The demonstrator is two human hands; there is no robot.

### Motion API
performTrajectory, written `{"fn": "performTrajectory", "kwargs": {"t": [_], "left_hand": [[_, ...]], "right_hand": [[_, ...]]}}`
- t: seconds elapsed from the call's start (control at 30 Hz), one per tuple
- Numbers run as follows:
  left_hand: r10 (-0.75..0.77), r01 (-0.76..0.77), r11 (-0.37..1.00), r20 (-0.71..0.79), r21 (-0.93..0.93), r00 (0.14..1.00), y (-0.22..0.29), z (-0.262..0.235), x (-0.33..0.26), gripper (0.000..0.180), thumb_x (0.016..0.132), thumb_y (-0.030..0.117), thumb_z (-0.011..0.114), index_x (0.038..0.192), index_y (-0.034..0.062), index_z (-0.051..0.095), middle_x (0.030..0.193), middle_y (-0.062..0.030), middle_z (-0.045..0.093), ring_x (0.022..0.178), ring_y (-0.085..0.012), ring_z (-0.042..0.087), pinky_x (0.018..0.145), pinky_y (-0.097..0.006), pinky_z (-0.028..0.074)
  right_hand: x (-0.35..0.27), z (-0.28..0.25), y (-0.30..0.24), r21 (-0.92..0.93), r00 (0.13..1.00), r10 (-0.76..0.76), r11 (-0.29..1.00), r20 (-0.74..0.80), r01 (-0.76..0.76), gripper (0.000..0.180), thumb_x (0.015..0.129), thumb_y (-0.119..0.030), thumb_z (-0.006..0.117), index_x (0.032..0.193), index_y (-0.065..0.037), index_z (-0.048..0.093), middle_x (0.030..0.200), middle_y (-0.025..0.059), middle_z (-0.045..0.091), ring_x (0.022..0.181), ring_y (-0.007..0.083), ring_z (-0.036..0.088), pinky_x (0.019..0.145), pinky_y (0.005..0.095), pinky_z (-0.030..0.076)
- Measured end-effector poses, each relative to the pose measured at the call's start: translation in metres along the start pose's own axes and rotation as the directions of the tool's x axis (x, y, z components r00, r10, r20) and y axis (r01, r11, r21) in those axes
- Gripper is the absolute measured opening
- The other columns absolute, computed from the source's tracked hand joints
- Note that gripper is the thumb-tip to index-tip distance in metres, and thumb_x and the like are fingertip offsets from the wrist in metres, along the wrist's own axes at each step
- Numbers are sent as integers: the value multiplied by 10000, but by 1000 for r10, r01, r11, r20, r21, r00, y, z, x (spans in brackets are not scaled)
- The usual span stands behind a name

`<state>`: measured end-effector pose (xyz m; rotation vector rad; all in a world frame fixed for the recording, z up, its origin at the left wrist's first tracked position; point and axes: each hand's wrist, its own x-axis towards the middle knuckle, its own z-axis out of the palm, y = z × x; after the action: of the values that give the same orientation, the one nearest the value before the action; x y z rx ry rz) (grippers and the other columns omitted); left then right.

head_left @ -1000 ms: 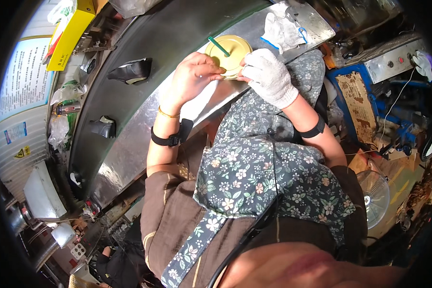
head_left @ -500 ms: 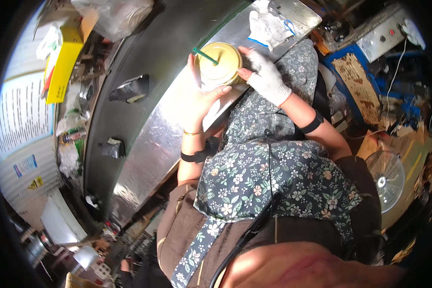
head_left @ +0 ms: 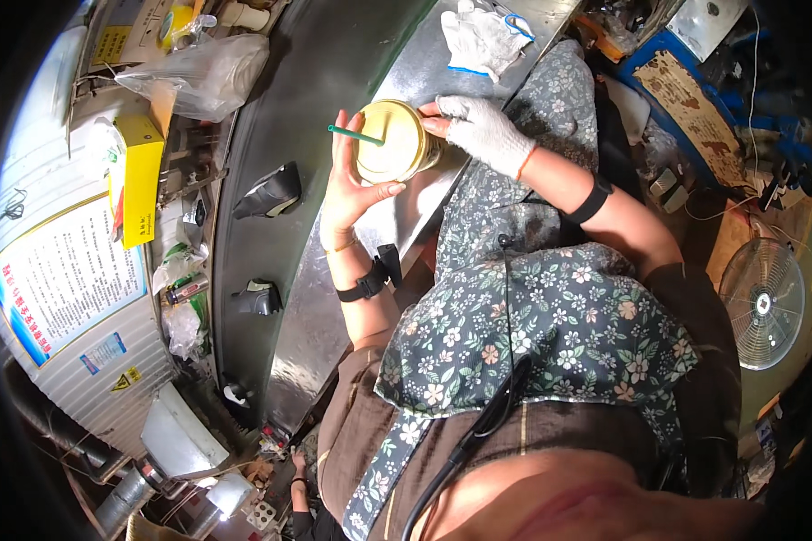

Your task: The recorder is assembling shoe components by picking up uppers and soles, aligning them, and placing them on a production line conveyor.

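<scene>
A lidded cup (head_left: 392, 144) with a pale yellow top and a green straw (head_left: 356, 135) is between my two hands, above the metal ledge (head_left: 311, 311). Around its left side curls my bare left hand (head_left: 345, 185), with the thumb along the near edge. My right hand (head_left: 478, 129), in a white fingerless-style work glove, has its bare fingertips against the cup's right side. The far side of the cup is hidden. Beyond the cup, a white glove (head_left: 485, 43) with blue trim lies on the ledge.
Left of the ledge runs a dark belt (head_left: 320, 86) carrying black shoes (head_left: 271, 191). A plastic bag (head_left: 212, 77) and a yellow box (head_left: 140, 180) stand past it. At right is a fan (head_left: 762, 304). Another person's arm (head_left: 299, 478) shows at the bottom.
The cup has tilted, showing more of its side, and its straw points further left. My right fingers have shifted along its side. The whole view has turned, and the shoes sit elsewhere in it.
</scene>
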<state>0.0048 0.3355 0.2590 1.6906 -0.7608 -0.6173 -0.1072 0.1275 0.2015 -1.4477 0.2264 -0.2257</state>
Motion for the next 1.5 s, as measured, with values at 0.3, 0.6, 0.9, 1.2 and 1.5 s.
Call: {"fn": "performTrajectory", "kwargs": {"t": [0.3, 0.6, 0.9, 1.2, 1.5], "left_hand": [[155, -12, 904, -302, 428, 941, 4, 34, -9, 866, 663, 314, 885, 1378, -2, 512, 1426, -243, 402, 1375, -358, 383, 1096, -464, 372], [143, -19, 930, -316, 366, 938, 0, 36, -11, 860, 649, 306, 897, 1346, -39, 531, 1426, -237, 389, 1380, -346, 377, 1098, -448, 373], [163, -73, 948, -274, 309, 948, 8, 39, -11, 854, 664, 221, 896, 1381, -19, 500, 1477, -181, 335, 1334, -302, 436, 1089, -416, 420], [200, -146, 946, -166, 290, 966, 4, 37, -11, 863, 640, 218, 904, 1361, -43, 510, 1463, -201, 337, 1346, -310, 421, 1094, -428, 414], [157, -121, 976, -197, 181, 968, 11, 45, -16, 858, 633, 243, 902, 1343, -58, 527, 1458, -205, 341, 1379, -319, 381, 1102, -426, 391]], "right_hand": [[59, -29, -54, -416, 885, 173, 909, 433, 26, 323, 864, -296, 623, 835, 15, 705, 658, 129, 661, 631, 170, 637, 633, 316, 497], [49, -1, -90, -732, 868, -59, 510, 493, 451, 280, 832, -251, 565, 850, -12, 709, 815, 209, 675, 780, 361, 660, 722, 456, 513], [46, -23, -42, -208, 967, 145, 973, 211, -100, 272, 867, -276, 589, 870, -31, 706, 740, 121, 675, 701, 217, 652, 685, 353, 506], [77, -31, -90, -701, 809, 207, 640, 550, 313, 282, 848, -284, 587, 810, -20, 677, 718, 132, 655, 657, 248, 619, 645, 373, 484], [64, -15, -82, -712, 802, -161, 385, 574, 587, 255, 801, -252, 582, 771, -6, 643, 802, 214, 652, 783, 394, 623, 728, 461, 488]]}}
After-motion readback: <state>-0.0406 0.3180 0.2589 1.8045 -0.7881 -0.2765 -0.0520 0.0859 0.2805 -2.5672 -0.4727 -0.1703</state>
